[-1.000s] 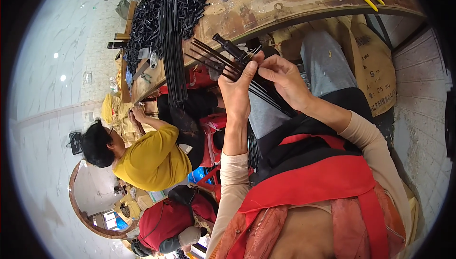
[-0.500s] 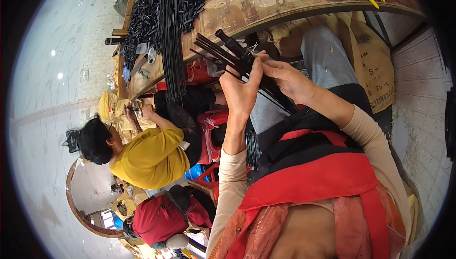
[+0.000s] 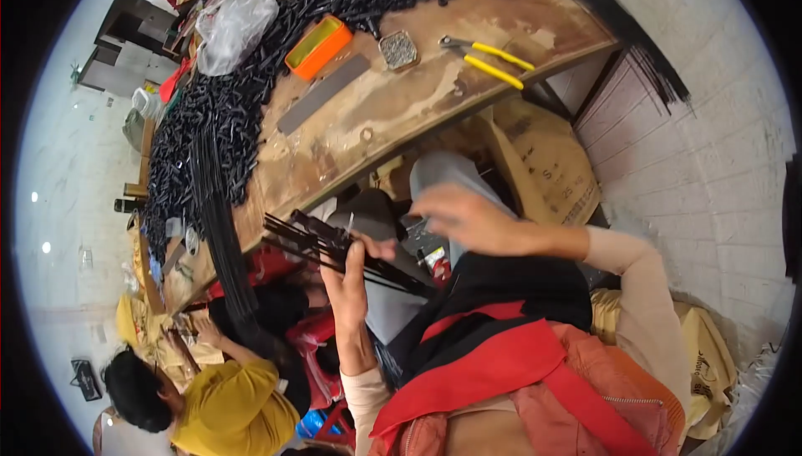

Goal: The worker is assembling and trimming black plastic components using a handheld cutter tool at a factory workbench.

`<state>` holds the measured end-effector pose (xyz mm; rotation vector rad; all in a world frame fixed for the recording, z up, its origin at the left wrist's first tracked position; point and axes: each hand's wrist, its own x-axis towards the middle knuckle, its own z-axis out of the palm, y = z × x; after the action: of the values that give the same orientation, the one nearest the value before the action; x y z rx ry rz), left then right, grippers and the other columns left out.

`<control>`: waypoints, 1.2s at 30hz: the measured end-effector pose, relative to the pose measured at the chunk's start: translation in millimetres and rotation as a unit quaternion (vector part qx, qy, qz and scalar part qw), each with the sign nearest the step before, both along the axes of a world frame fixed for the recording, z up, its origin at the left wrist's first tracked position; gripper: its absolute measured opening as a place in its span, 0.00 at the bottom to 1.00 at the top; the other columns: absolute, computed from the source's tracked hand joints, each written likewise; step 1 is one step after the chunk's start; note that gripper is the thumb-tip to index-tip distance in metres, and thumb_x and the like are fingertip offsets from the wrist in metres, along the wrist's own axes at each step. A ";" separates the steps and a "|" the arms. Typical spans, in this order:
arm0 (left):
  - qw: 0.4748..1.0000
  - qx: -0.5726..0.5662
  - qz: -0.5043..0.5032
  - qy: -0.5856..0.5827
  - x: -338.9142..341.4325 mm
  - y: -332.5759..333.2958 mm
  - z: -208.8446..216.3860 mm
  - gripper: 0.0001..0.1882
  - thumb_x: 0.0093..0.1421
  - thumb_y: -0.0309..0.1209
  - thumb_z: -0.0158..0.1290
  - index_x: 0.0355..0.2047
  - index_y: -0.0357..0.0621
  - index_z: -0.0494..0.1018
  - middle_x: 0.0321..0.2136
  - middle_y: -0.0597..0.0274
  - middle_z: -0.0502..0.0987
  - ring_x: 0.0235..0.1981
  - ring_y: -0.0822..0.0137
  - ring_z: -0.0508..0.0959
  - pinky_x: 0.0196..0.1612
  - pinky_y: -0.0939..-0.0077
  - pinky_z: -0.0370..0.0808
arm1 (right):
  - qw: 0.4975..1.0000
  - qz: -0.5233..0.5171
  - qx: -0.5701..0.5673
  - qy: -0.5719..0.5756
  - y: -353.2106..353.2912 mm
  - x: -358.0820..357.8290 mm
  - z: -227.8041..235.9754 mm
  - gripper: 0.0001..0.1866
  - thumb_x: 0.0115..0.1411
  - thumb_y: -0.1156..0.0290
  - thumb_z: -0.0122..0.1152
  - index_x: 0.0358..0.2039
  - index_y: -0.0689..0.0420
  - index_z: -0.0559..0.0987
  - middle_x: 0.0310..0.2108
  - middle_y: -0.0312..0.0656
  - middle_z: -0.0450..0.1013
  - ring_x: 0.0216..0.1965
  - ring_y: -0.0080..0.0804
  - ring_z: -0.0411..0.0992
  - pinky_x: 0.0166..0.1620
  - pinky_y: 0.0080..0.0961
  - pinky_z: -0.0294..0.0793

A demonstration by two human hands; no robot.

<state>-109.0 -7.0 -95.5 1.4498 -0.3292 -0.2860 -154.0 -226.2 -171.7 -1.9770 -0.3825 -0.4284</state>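
Note:
My left hand (image 3: 349, 280) is closed round a bundle of thin black rods (image 3: 388, 274), which slants across my lap just below the table edge. Black tubular fittings (image 3: 313, 226) sit at the bundle's upper end, and a small pale sliver sticks up by my fingertips. Apart from the bundle, over my grey-trousered knee, is my right hand (image 3: 468, 218). Motion blurs it, but its fingers look stretched out and I see nothing in them. Nearest to it on the table lie yellow-handled pliers (image 3: 497, 65), with a small square tin of tiny metal pieces (image 3: 398, 50) beside them.
The wooden table (image 3: 401, 122) carries a heap of black tubular parts (image 3: 209, 122), an orange box (image 3: 319, 48), a flat grey bar (image 3: 324, 94) and a clear plastic bag (image 3: 238, 30). Long black rods (image 3: 219, 222) overhang its edge. A co-worker in yellow (image 3: 230, 406) sits at left; a brown sack (image 3: 547, 163) stands beneath.
My right hand has left the bundle and moved away to the right. My left hand still holds the rods. The view has shifted, bringing the pliers, tin and orange box into sight.

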 end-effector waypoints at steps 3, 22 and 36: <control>0.991 -0.103 -0.049 0.063 -4.3 -4.4 -12.4 0.11 0.67 0.31 0.49 0.45 0.39 0.63 0.23 0.63 0.66 0.21 0.69 0.67 0.32 0.68 0.71 | 0.898 -0.251 -0.347 -0.103 -96.9 50.3 34.7 0.23 0.55 0.66 0.64 0.50 0.61 0.74 0.47 0.50 0.70 0.52 0.48 0.65 0.57 0.42 0.64; 0.992 -0.086 -0.017 0.094 -13.0 -28.7 -7.9 0.26 0.62 0.40 0.58 0.50 0.29 0.67 0.17 0.73 0.60 0.18 0.80 0.57 0.21 0.83 0.52 | 0.941 0.174 -0.007 0.289 -49.0 -3.3 90.7 0.16 0.66 0.68 0.51 0.51 0.62 0.72 0.28 0.40 0.71 0.25 0.25 0.71 0.31 0.22 0.70; 0.984 -0.078 -0.131 0.088 -28.7 -22.6 -1.9 0.22 0.62 0.36 0.58 0.52 0.36 0.72 0.19 0.77 0.65 0.21 0.83 0.61 0.24 0.86 0.57 | 0.932 0.225 -0.223 0.175 -42.3 -18.4 130.9 0.23 0.54 0.73 0.66 0.48 0.62 0.67 0.29 0.47 0.75 0.32 0.49 0.76 0.32 0.34 0.72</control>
<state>-137.7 -29.6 -97.4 1.2161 -0.3900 -0.5861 -172.4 -268.5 -40.8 -2.2578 -0.7278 0.3324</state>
